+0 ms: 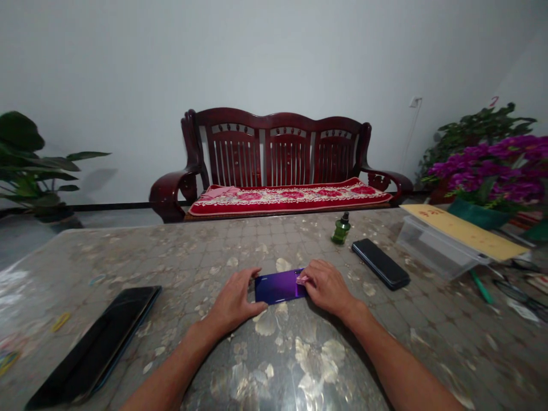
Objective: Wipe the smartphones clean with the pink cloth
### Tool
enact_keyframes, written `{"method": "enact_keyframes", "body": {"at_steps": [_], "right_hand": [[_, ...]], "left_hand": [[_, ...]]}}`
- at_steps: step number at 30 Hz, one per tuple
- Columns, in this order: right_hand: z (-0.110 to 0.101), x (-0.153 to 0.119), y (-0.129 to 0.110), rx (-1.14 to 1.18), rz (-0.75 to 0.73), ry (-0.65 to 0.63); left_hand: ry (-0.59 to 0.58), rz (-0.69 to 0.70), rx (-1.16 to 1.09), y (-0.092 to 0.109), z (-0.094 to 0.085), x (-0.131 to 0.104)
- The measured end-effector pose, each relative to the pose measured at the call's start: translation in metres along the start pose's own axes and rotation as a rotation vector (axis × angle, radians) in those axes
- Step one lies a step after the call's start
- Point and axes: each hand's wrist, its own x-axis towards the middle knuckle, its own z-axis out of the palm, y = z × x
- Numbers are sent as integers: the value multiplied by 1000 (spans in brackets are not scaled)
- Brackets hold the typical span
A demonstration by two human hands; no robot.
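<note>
- Head view: a purple smartphone [277,287] lies flat on the patterned tabletop [205,245] at the centre of the dial, glossy back up
- At its 9 o'clock end, the left hand [235,295] has its grip clamped on the smartphone, thumb by the near corner, fingers by the far one
- At 3 o'clock, the right hand [327,286] has its grip pinched together on a small pink scrap [302,279], against the smartphone's back; its material is unclear
- Toward 2 o'clock stands a green bottle [341,230] with a dark cap
- Just short of 3 o'clock lies a black smartphone [380,264]
- Between 8 and 9 o'clock lies a black-screened tablet [96,345]
</note>
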Motion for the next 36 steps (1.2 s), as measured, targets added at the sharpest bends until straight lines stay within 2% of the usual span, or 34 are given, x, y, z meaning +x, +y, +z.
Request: {"method": "enact_keyframes", "body": {"at_steps": [3, 9, 14, 19, 28, 36], "right_hand": [[-3, 0, 3, -26, 47, 0], [-10, -2, 1, 20, 12, -111], [-11, -1, -1, -44, 76, -68], [-12, -2, -5, -50, 66, -130], [-5, 10, -5, -235, 239, -42], [-2, 16, -12, -260, 159, -54]], "left_hand": [[-6, -1, -1, -1, 0, 1], [-4, -7, -1, 3, -1, 2], [3, -6, 15, 3, -1, 1], [7, 7, 24, 0, 1, 0], [-3, -1, 13, 1, 2, -1], [11, 5, -1, 0, 2, -1]]}}
